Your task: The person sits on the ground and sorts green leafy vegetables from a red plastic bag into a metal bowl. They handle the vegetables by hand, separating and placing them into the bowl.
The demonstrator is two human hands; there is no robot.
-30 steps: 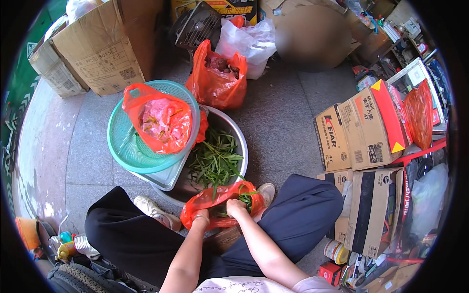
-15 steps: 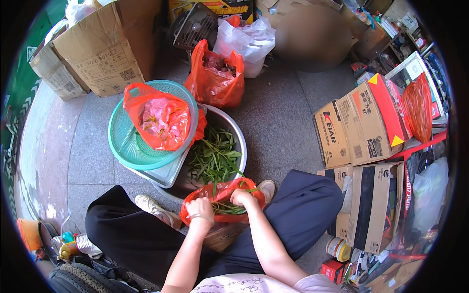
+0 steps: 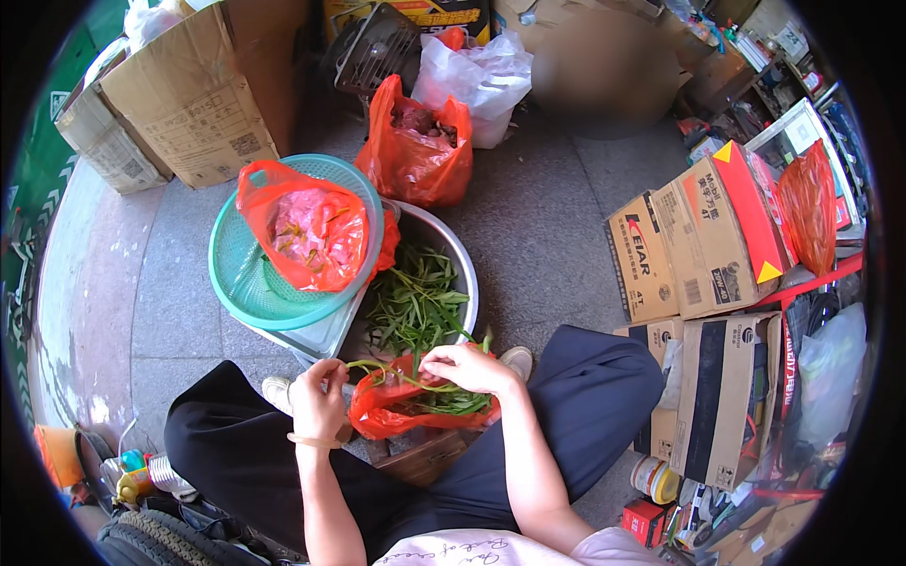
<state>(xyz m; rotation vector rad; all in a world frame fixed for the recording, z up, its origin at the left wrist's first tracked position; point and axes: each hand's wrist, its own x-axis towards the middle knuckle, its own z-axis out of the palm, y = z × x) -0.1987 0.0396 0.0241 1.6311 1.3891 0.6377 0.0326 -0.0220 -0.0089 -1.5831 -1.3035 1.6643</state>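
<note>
A long leafy green stem (image 3: 389, 371) stretches between my hands over a red plastic bag (image 3: 377, 418). My left hand (image 3: 319, 396) is closed at the stem's left end, left of the bag. Over the bag's far right side, my right hand (image 3: 472, 369) pinches the same stem with thumb and fingers. More leafy greens (image 3: 458, 402) lie inside the bag, between my knees. Just beyond it, a metal basin (image 3: 462, 259) holds a heap of loose leafy greens (image 3: 415, 302).
A turquoise colander (image 3: 222, 269) bearing a red bag (image 3: 326, 241) overlaps the basin's left side. Farther back stand another red bag (image 3: 415, 156) and a white bag (image 3: 481, 85). Cardboard boxes (image 3: 703, 241) are stacked at the right; a large carton (image 3: 189, 104) stands far left.
Both hands have come up from the red bag, the left one moving left. A green stem now spans between them above the bag, whose mouth has slumped lower.
</note>
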